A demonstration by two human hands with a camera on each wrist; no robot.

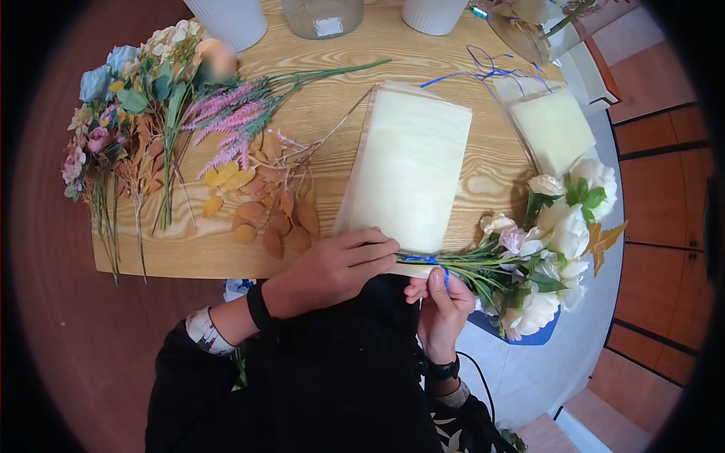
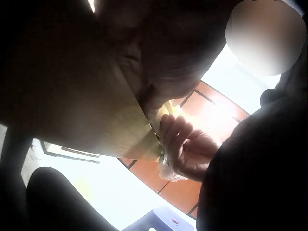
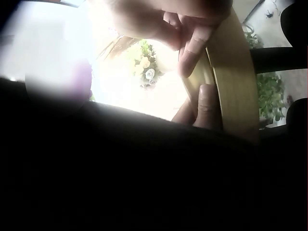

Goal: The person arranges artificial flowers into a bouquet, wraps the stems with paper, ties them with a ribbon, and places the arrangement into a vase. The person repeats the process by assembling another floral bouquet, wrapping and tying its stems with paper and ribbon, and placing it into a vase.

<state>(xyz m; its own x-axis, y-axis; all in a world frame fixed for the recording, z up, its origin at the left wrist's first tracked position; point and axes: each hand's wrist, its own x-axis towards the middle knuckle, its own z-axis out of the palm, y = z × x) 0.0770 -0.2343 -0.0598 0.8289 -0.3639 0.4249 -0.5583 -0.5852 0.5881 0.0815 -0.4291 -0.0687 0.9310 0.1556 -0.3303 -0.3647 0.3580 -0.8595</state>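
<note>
Stems of a white-flowered bouquet (image 1: 566,234), tied with blue ribbon (image 1: 420,259), cross the lower edge of a pale paper stack (image 1: 419,166). My left hand (image 1: 332,272) curls its fingers over the stem ends and paper edge. Beside the tie, my right hand (image 1: 445,313) has its thumb at a pale paper strip (image 1: 411,269) below the stems, its fingers partly hidden. The left wrist view shows my right hand (image 2: 192,149) with fingers bent. Fingers also grip a pale strip (image 3: 198,82) in the right wrist view; much there is dark or overexposed.
Pink sprays (image 1: 230,121), orange leaves (image 1: 279,219) and other artificial flowers (image 1: 98,140) lie left on the wooden table (image 1: 325,98). Vases (image 1: 226,23) stand at the back. Loose blue ribbons (image 1: 495,72) and smaller pale sheets (image 1: 555,128) lie at the back right.
</note>
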